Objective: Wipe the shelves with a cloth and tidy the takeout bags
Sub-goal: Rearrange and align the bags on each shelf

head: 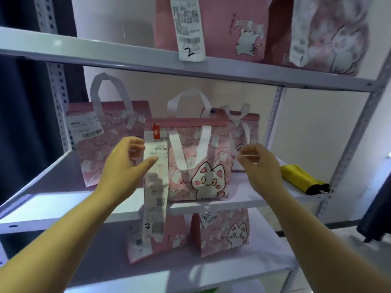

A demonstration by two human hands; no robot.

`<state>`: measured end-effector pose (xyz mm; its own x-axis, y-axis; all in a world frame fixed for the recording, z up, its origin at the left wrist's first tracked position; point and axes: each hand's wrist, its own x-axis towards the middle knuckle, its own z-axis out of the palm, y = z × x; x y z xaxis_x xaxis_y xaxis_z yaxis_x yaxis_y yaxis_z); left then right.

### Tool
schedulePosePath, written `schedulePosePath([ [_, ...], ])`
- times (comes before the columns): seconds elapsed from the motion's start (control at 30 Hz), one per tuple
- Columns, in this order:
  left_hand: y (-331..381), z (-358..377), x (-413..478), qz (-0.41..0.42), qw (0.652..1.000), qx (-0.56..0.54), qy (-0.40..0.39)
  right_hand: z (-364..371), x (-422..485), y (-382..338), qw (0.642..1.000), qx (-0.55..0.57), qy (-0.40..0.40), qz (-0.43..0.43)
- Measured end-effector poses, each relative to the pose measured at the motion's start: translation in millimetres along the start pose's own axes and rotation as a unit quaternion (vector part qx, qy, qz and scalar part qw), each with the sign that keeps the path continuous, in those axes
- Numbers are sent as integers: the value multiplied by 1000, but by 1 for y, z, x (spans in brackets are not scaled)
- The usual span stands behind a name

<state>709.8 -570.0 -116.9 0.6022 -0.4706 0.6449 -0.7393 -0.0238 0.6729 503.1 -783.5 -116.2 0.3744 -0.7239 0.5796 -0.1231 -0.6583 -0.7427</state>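
**Both hands at the front bag on the middle shelf**

The pink cat bag [190, 142] stands upright near the front edge of the middle shelf [53, 208], with 2 more bags behind it. The left hand [124, 168] lays its thumb across the long receipt [155, 204] marked 3. The right hand [260, 163] curls by the bag's right side. Whether either hand grips cannot be told. A yellow cloth [300, 178] lies at the shelf's right edge.

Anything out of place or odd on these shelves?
Yes. On the middle shelf, the front cat bag stands ahead of two other bags, and its long receipt dangles past the shelf edge over the bags below. A yellow cloth lies at the shelf's right end.
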Motion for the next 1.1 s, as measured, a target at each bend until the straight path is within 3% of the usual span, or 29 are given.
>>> schedulePosePath([
  [0.4,165,45,39,219,973,-68,-35,-111,50,-62,974,37,100,-201],
  [0.7,253,121,100,281,958,-47,-4,-201,131,-46,963,-19,156,-219],
  [0.8,273,151,128,276,961,22,24,-223,166,-32,967,-55,168,-184],
  [1.1,296,203,179,118,977,172,39,-251,249,1,976,-136,150,-77],
])
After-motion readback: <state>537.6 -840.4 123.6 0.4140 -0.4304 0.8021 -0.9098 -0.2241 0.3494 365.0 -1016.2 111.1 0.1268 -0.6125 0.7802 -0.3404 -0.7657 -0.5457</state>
